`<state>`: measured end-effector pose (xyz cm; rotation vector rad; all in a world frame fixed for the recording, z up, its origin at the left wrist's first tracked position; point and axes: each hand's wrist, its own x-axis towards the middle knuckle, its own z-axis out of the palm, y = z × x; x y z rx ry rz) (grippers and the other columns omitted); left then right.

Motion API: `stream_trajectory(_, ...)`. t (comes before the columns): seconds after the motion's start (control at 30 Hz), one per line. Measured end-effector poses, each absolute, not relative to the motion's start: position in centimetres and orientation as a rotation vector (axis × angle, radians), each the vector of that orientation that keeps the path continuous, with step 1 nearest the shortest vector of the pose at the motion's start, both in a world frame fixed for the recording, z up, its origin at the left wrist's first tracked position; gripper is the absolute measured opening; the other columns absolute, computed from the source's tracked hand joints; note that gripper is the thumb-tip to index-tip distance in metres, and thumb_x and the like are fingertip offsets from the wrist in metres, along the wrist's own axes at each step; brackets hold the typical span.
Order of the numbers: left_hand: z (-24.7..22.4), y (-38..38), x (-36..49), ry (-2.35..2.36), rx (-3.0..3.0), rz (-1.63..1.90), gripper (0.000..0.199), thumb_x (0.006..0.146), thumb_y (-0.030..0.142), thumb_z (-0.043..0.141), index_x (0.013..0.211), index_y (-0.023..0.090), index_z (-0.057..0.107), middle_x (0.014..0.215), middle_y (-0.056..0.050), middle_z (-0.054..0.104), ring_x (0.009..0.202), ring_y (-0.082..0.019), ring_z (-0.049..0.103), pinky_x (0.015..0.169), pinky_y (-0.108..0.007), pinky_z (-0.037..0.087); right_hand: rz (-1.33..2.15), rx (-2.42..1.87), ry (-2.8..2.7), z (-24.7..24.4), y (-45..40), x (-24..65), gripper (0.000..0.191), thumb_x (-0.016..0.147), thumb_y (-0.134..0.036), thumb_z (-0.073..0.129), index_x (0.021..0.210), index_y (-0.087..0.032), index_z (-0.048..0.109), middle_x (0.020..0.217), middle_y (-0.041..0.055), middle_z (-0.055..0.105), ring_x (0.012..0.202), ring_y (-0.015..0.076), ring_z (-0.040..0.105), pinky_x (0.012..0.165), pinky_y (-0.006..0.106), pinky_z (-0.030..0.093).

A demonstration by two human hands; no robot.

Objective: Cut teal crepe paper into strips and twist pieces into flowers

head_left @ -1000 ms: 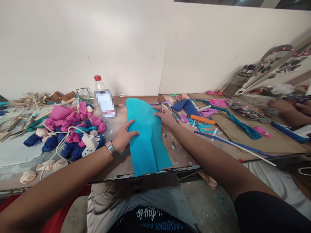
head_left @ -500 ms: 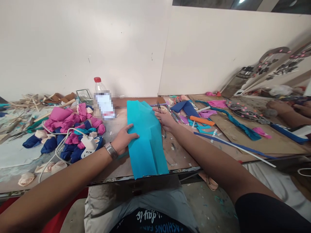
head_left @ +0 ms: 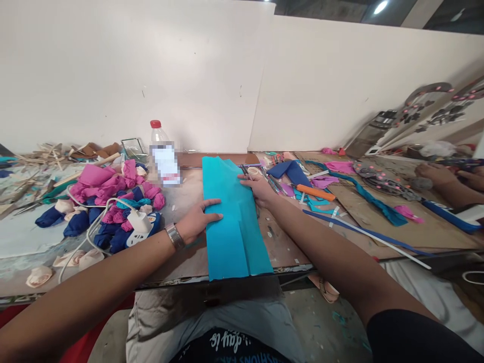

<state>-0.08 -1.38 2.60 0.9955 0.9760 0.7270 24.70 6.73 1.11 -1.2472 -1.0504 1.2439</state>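
A long turquoise sheet [head_left: 230,237], folded lengthwise, lies on the worktable with its near end at the front edge. My left hand [head_left: 198,219] rests on its left edge, thumb and index finger spread apart over the surface. At the sheet's upper right edge is my right hand [head_left: 259,187], its fingers bent around a thin dark tool [head_left: 245,171] that looks like a pen or scissors handle; the rest of it is hidden.
Pink and navy cloth rolls [head_left: 98,184] and a white charger [head_left: 139,221] are at left, behind them a red-capped bottle [head_left: 157,132]. At right lie an orange cutter [head_left: 314,192], blue strips and cardboard [head_left: 363,212]. Another person's hands [head_left: 434,176] are far right.
The turquoise sheet lies flatter and its lower end has spread to the right. My left hand's fingers have opened wider on its left edge. The view has shifted slightly.
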Motion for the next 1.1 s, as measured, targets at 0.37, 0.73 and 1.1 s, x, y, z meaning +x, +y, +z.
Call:
stream_trajectory(0.37, 0.7, 0.0, -0.4, 0.994, 1.045, 1.028, 0.081, 0.076, 0.026, 0.087, 0.149, 0.023, 0.053, 0.147, -0.013, 0.061, 0.121, -0.031, 0.065, 0.098, -0.047, 0.06, 1.071, -1.376, -1.3, 1.1, 6.2, 24.6, 0.031, 0.06, -0.025, 0.083, 0.088, -0.018, 0.071, 0.075, -0.002, 0.067, 0.069, 0.0138, 0.057, 0.061, 0.024, 0.042)
stream_trajectory(0.73, 0.6, -0.4, -0.4, 0.935, 1.188, 0.91, 0.076, 0.071, 0.03, 0.088, 0.141, 0.02, 0.061, 0.121, -0.011, 0.072, 0.108, -0.027, 0.067, 0.091, -0.042, 0.059, 0.905, -1.393, -1.277, 1.2, 6.4, 24.5, 0.026, 0.083, -0.044, 0.071, 0.084, -0.019, 0.064, 0.07, -0.0024, 0.059, 0.064, 0.0133, 0.05, 0.062, 0.026, 0.039)
stream_trajectory(1.1, 0.8, -0.7, -0.3, 0.909, 1.193, 0.88, 0.074, 0.071, 0.032, 0.088, 0.138, 0.022, 0.061, 0.14, -0.014, 0.064, 0.12, -0.034, 0.066, 0.1, -0.052, 0.058, 1.086, -1.157, -0.923, 4.5, 5.2, 24.7, 0.053, 0.097, -0.074, 0.049, 0.085, -0.022, 0.053, 0.06, -0.006, 0.048, 0.041, 0.0073, 0.031, 0.042, 0.021, 0.034)
